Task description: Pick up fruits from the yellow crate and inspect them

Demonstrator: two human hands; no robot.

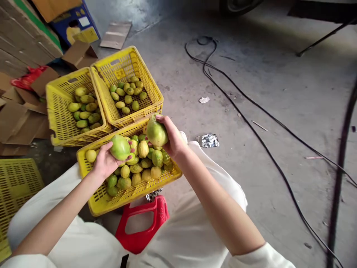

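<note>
My left hand (104, 162) holds a round green fruit (120, 147) above the nearest yellow crate (97, 201), which is full of several green and yellow fruits. My right hand (173, 139) grips a larger yellowish-green fruit (156, 132) over the crate's far edge. Both fruits are lifted clear of the pile. The crate rests between my knees, which are in white trousers.
Two more yellow crates (57, 111) (152, 93) with fruit stand side by side behind the near one. A red plastic stool (139, 230) is under me. Another yellow crate (15, 186) lies at left, cardboard boxes (25, 41) at top left. Black cables (251, 111) cross the concrete floor at right.
</note>
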